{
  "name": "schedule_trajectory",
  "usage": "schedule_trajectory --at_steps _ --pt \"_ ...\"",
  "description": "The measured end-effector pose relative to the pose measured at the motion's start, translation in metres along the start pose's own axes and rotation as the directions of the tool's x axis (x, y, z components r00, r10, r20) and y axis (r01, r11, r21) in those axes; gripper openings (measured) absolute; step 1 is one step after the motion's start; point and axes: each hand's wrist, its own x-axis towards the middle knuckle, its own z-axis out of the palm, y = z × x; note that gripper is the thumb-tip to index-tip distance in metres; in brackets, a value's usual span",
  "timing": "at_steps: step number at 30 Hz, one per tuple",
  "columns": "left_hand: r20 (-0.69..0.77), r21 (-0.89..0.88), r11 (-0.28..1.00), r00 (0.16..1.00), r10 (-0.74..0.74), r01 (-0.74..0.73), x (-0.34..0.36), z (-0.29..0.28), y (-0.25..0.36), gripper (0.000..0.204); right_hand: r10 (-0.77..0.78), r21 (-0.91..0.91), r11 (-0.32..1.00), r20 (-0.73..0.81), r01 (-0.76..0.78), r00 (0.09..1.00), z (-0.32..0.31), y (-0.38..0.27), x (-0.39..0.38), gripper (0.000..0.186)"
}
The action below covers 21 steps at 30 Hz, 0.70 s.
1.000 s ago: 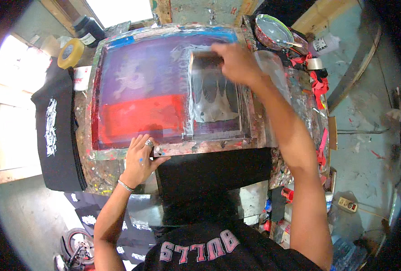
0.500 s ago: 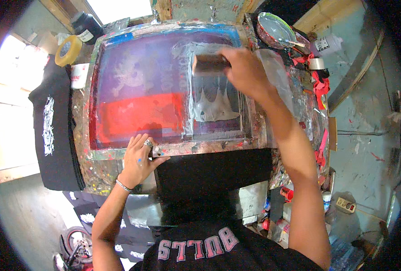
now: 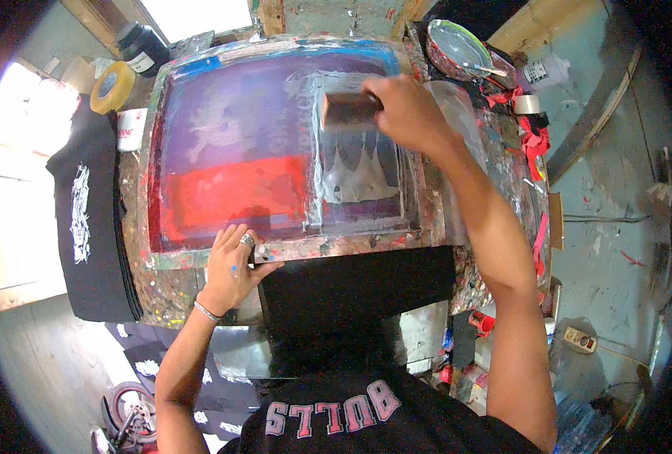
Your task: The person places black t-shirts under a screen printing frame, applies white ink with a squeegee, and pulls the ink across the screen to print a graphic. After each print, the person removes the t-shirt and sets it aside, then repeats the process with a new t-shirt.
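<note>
Squeegee (image 3: pixel 343 111) and right hand (image 3: pixel 405 110) sit slightly closer to the near rim of the screen-printing frame (image 3: pixel 351 248) than a second ago. In the head view, I see that hand gripping the squeegee, hiding its right end, at the mesh's two o'clock; the left hand (image 3: pixel 231 265) clasps the rim at seven. Around them: paint bowl (image 3: pixel 457 50) at two, tape roll (image 3: pixel 106 97) and black bottle (image 3: pixel 140 47) at ten, folded black garments (image 3: pixel 97 257) at eight.

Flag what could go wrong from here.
The left hand rests on the near edge of the paint-smeared rectangular frame, which might shift. The dark, blocky squeegee, held only by the right hand, could press unevenly. The round, reddish bowl of grey liquid beside the frame could spill if bumped.
</note>
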Motion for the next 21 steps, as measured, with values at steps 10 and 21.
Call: schedule_trajectory --at_steps 10,21 --pt "-0.032 0.028 1.0 0.999 0.014 -0.013 -0.005 0.002 -0.005 0.05 -0.057 0.053 0.997 -0.042 0.059 0.997 0.024 -0.012 -0.028 0.032" --pt "0.01 0.054 0.998 1.0 0.009 -0.01 -0.005 0.002 -0.006 0.046 0.027 -0.099 0.995 0.037 -0.024 0.999 0.016 0.033 0.127 0.05"
